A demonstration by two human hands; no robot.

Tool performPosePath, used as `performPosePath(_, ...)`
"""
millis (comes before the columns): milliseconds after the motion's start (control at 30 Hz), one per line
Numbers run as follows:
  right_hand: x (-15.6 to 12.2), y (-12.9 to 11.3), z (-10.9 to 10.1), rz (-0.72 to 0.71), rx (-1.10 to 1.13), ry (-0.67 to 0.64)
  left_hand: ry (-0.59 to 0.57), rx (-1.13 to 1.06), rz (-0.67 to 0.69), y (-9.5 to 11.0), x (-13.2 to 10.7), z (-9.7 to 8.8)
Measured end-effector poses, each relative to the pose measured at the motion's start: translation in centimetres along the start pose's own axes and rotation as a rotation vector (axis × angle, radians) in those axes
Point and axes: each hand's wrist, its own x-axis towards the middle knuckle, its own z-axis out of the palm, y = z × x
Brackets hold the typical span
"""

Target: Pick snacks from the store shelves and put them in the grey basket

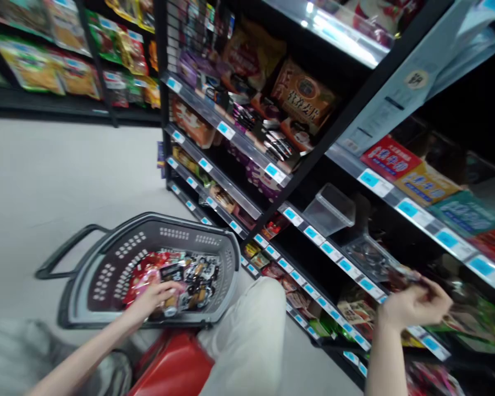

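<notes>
A grey shopping basket [82, 258] stands on the floor before me, with small wrapped snacks [202, 280] in red, black and brown packaging inside. My left hand [159, 297] reaches into it, fingers closed around a small pinkish wrapped snack [180, 287] on top of the pile. At the shelf on the right, my right hand [418, 300] is closed on small dark reddish wrapped snacks [402, 278], blurred by motion. Just beyond those fingers sits a clear plastic bin [367, 256] with dark packets in it. Another clear bin [328, 212] stands farther left on that shelf.
Black shelving with price tags [313, 234] fills the right side. Red, yellow and teal boxes [429, 187] stand above my right hand. My knee [251, 335] and a red object [175, 366] are close below the basket. Pale floor [66, 181] lies left; bagged snacks [28, 66] line the back.
</notes>
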Motion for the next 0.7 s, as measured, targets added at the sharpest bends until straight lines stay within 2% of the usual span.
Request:
performPosePath(33,-2.5,-2.0,-0.6,0.036,0.135,-0.011,-0.11,-0.082,0.0,0.1,-0.2,0.1)
performPosePath(100,-7.9,-5.8,-1.5,0.158,0.426,-0.178,-0.166,-0.14,-0.008,0.1,-0.6,0.4)
performPosePath(167,-13.1,-8.9,-2.3,0.216,0.606,-0.428,-0.212,-0.195,-0.039,0.0,-1.0,0.8)
performPosePath(233,-17.8,-11.1,-3.2,0.16,0.72,-0.698,-0.254,-0.245,-0.074,-0.1,-1.4,1.2)
performPosePath(333,-23.3,-12.8,-3.8,-0.042,0.833,-1.046,-0.352,-0.353,-0.103,0.1,-2.0,1.5)
performPosePath(400,-26.0,-13.3,-3.8,-0.116,0.868,-1.201,-0.441,-0.487,-0.09,0.4,-2.5,1.5)
performPosePath(467,-28.1,-13.6,-3.6,-0.105,0.882,-1.33,-0.452,-0.568,-0.046,0.5,-2.7,1.6)
performPosePath(600,-30.6,-13.9,-2.7,0.087,0.852,-1.598,-0.308,-0.521,0.031,0.4,-2.6,1.5)
performPosePath(700,-31.6,-13.5,-1.8,0.303,0.843,-1.692,-0.236,-0.454,0.051,0.3,-2.0,1.3)
